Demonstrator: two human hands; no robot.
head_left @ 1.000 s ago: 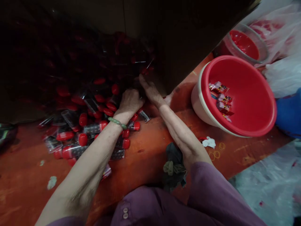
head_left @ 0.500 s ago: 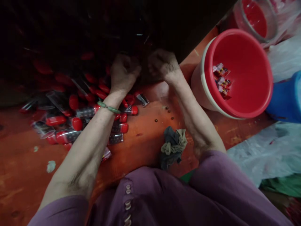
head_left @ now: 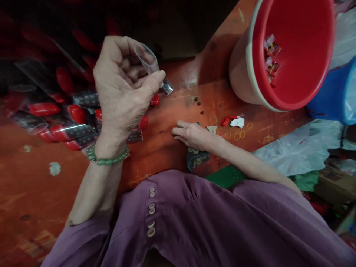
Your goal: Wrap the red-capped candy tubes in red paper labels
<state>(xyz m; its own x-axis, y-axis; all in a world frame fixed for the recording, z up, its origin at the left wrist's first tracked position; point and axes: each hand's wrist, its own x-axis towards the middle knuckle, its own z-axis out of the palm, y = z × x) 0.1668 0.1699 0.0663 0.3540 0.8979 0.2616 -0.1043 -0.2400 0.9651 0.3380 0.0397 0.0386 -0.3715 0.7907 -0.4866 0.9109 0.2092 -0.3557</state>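
My left hand (head_left: 125, 81) is raised over the pile, its thumb and fingers closed around a clear plastic tube (head_left: 147, 59) with a wide open mouth. Below and left of it lie several clear tubes with red caps (head_left: 76, 131), filled with small dark balls. One such tube (head_left: 167, 87) shows just past my left thumb. My right hand (head_left: 191, 134) rests low on the orange table, fingertips pinched on a small brown ball, mostly hidden. Beyond it sit several loose brown balls (head_left: 199, 103). A crumpled dark cloth (head_left: 197, 159) lies partly beneath my right hand.
A red basin (head_left: 300, 55) nested in a pale bucket (head_left: 240, 70) stands at right, with small packets (head_left: 271, 59) inside. Beside it is a blue bucket (head_left: 330, 96). Yellow rubber bands (head_left: 239, 135) and red and white scraps (head_left: 236, 121) lie near my right forearm. Plastic sheeting (head_left: 300, 148) spreads at right.
My left hand has come up and nearer from the dark pile, now showing the clear tube. My right hand has moved back toward me, down to the tabletop. The view has shifted.
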